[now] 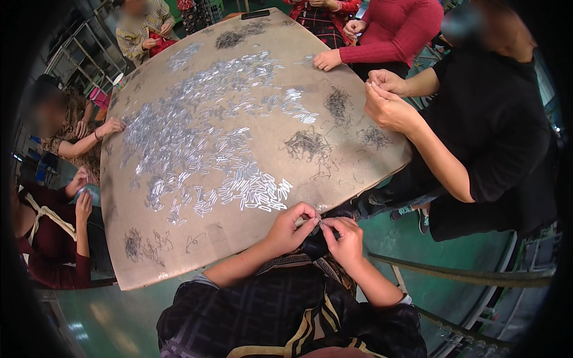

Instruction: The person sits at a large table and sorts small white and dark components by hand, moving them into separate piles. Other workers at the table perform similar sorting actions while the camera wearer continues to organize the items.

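Note:
My left hand (pixel 290 228) and my right hand (pixel 344 236) meet just off the near edge of the table, fingertips almost touching. Both are closed in a pinch on something small and partly hidden. A pale bit shows by the left fingers and a dark bit between the two hands, too small to name. Beyond my left hand lie many slim, shiny silver loop-shaped pieces (pixel 258 190), spread over the table. A tangle of thin dark curly strands (pixel 307 145) lies farther right.
The brown-covered table (pixel 197 250) carries more dark strands (pixel 134 243) near its left corner and others (pixel 337 102) on the right. A person in black (pixel 489 131) works close on my right. Other people stand around the edges. A metal rail (pixel 459 271) runs at lower right.

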`<action>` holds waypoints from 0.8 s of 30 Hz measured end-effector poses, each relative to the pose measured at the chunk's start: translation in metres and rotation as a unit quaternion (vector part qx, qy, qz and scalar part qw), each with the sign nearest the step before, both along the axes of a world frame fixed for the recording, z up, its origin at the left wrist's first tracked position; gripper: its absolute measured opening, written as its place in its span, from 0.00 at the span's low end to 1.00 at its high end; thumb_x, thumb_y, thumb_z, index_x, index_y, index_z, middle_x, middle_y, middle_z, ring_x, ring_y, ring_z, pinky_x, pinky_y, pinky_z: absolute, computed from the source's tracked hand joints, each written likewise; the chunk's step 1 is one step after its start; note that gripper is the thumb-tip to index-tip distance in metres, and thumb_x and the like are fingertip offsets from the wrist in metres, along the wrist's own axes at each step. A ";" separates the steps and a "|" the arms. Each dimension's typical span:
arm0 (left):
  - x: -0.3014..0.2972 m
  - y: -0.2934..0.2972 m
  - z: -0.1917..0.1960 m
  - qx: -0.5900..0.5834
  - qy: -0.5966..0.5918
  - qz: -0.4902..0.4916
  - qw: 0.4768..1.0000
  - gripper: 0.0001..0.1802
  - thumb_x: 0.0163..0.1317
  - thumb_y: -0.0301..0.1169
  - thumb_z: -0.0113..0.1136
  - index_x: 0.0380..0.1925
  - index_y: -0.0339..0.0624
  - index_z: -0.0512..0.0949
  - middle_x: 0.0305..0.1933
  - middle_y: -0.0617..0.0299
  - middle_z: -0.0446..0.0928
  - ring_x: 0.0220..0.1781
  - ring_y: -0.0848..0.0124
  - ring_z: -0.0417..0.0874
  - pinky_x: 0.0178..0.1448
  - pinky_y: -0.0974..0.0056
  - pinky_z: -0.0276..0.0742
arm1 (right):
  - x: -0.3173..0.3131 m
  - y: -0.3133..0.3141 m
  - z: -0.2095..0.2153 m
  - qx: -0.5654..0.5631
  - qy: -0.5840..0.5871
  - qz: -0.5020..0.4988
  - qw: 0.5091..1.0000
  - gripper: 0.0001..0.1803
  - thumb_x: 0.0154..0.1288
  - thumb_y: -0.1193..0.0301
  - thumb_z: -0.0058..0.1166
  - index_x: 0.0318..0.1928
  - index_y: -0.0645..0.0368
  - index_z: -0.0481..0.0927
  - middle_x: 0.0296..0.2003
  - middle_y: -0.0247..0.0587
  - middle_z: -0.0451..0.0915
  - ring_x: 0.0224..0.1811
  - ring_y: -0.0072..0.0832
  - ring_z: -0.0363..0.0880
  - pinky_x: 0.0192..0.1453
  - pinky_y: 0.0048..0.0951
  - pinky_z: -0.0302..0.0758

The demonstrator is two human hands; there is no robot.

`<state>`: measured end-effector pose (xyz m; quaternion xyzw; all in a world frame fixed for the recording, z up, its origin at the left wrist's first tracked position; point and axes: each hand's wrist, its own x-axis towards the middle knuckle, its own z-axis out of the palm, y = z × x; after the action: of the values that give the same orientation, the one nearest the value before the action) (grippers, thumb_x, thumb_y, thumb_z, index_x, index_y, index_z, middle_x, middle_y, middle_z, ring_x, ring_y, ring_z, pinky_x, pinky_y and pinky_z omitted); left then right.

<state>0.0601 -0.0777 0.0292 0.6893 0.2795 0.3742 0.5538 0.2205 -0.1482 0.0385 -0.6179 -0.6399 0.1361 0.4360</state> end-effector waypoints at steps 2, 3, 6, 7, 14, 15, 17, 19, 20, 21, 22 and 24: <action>0.000 -0.001 -0.002 -0.020 0.001 0.001 1.000 0.04 0.65 0.23 0.58 0.37 0.37 0.73 0.39 0.59 0.80 0.43 0.73 0.80 0.50 0.67 0.75 | -0.001 0.001 -0.001 0.007 -0.006 0.007 1.000 0.04 0.52 0.77 0.64 0.31 0.59 0.83 0.25 0.42 0.81 0.29 0.40 0.81 0.42 0.36 0.77; -0.001 -0.001 -0.003 -0.029 0.002 0.001 1.000 0.03 0.66 0.23 0.57 0.37 0.37 0.73 0.40 0.60 0.80 0.45 0.74 0.79 0.52 0.67 0.74 | -0.001 0.001 -0.002 0.013 -0.009 0.013 1.000 0.04 0.52 0.77 0.64 0.31 0.59 0.83 0.25 0.41 0.81 0.29 0.40 0.81 0.42 0.36 0.77; 0.000 -0.005 -0.002 0.001 0.001 0.003 1.000 0.03 0.67 0.22 0.54 0.39 0.37 0.72 0.42 0.58 0.80 0.46 0.72 0.80 0.53 0.65 0.75 | -0.001 0.004 -0.003 0.031 -0.004 0.019 0.999 0.04 0.51 0.77 0.64 0.28 0.59 0.82 0.24 0.41 0.81 0.28 0.38 0.81 0.41 0.35 0.76; 0.001 -0.007 -0.003 0.016 -0.011 0.005 1.000 0.03 0.66 0.22 0.55 0.39 0.37 0.71 0.41 0.56 0.80 0.44 0.70 0.81 0.51 0.65 0.76 | 0.000 0.005 -0.002 0.038 0.000 0.019 0.999 0.04 0.50 0.77 0.64 0.28 0.59 0.82 0.23 0.40 0.81 0.27 0.38 0.81 0.40 0.34 0.76; -0.002 -0.010 0.007 0.148 -0.040 -0.005 0.988 0.08 0.61 0.17 0.55 0.38 0.37 0.71 0.39 0.52 0.78 0.41 0.58 0.81 0.48 0.60 0.77 | 0.018 0.016 0.007 0.030 0.028 -0.013 0.999 0.04 0.50 0.75 0.64 0.25 0.60 0.81 0.19 0.38 0.77 0.22 0.36 0.76 0.35 0.33 0.72; -0.002 -0.010 0.008 0.158 -0.040 -0.009 0.987 0.08 0.60 0.17 0.55 0.38 0.37 0.71 0.39 0.52 0.78 0.42 0.58 0.80 0.48 0.59 0.77 | 0.017 0.022 0.004 0.011 0.024 -0.011 1.000 0.03 0.51 0.75 0.64 0.26 0.60 0.82 0.20 0.38 0.77 0.23 0.36 0.77 0.35 0.35 0.73; -0.002 -0.010 0.012 0.178 -0.042 -0.018 0.983 0.09 0.59 0.17 0.56 0.38 0.37 0.71 0.39 0.52 0.77 0.42 0.57 0.80 0.48 0.59 0.76 | 0.014 0.036 -0.008 -0.026 0.014 -0.008 1.000 0.03 0.52 0.75 0.63 0.29 0.60 0.83 0.22 0.39 0.78 0.25 0.37 0.77 0.35 0.37 0.73; -0.001 -0.011 0.012 0.200 -0.040 -0.018 0.979 0.09 0.59 0.17 0.57 0.38 0.37 0.71 0.39 0.52 0.77 0.42 0.56 0.79 0.48 0.58 0.75 | 0.011 0.052 -0.020 -0.045 -0.050 0.023 0.997 0.08 0.54 0.73 0.63 0.36 0.59 0.84 0.27 0.42 0.78 0.34 0.41 0.76 0.40 0.39 0.74; -0.001 -0.011 0.012 0.211 -0.038 -0.018 0.977 0.10 0.58 0.17 0.57 0.38 0.37 0.71 0.38 0.52 0.77 0.42 0.55 0.78 0.48 0.57 0.75 | 0.006 0.061 -0.029 -0.038 -0.079 0.030 0.996 0.09 0.54 0.72 0.63 0.37 0.59 0.84 0.28 0.43 0.77 0.35 0.42 0.76 0.42 0.39 0.73; -0.001 -0.012 0.012 0.214 -0.041 -0.017 0.976 0.10 0.58 0.17 0.57 0.38 0.37 0.71 0.38 0.52 0.77 0.41 0.55 0.78 0.48 0.57 0.75 | 0.001 0.071 -0.039 -0.031 -0.107 0.037 0.993 0.10 0.53 0.71 0.64 0.38 0.59 0.84 0.29 0.44 0.76 0.37 0.43 0.75 0.43 0.39 0.73; -0.001 -0.013 0.013 0.217 -0.045 -0.016 0.975 0.10 0.58 0.17 0.58 0.38 0.37 0.71 0.38 0.52 0.77 0.41 0.55 0.78 0.48 0.57 0.75 | -0.006 0.082 -0.049 -0.029 -0.118 0.047 0.991 0.11 0.54 0.71 0.63 0.39 0.58 0.84 0.30 0.44 0.75 0.38 0.43 0.74 0.44 0.39 0.73; -0.001 -0.014 0.014 0.218 -0.046 -0.018 0.975 0.09 0.58 0.17 0.58 0.38 0.37 0.71 0.38 0.52 0.76 0.40 0.55 0.78 0.47 0.57 0.75 | -0.019 0.102 -0.069 -0.028 -0.138 0.064 0.988 0.13 0.54 0.70 0.63 0.41 0.58 0.84 0.32 0.43 0.74 0.41 0.43 0.73 0.47 0.39 0.71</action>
<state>0.0593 -0.0914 0.0431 0.7808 0.1526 0.4470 0.4089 0.2014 -0.0466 -0.0309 -0.6004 -0.7283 0.0946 0.3165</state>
